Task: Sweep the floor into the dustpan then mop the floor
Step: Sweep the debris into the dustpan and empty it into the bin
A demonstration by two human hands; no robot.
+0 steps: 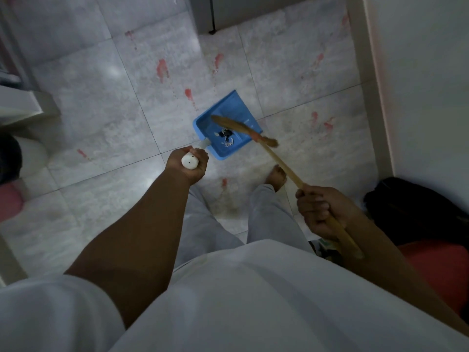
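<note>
The left hand is curled tight round the white handle of a blue dustpan, with the handle's rounded end poking out of the fist towards the camera. The dustpan is low over the pale tiled floor, just ahead of the person's bare foot, its raised back wall nearest the handle. A small heap of dark and white scraps lies inside it, close to that back wall.

The right hand grips the wooden stick of a broom, fingers wrapped round it and the stick's end running back along the forearm. The brown bristle head stretches across the right part of the dustpan, a red binding marking where it joins the stick. It is blurred, so I cannot tell whether the bristles touch the pan.

Red smears are scattered over the tiles. A black bag sits against the white wall on the right, with something red just beside it. The person wears a white top and grey trousers.
</note>
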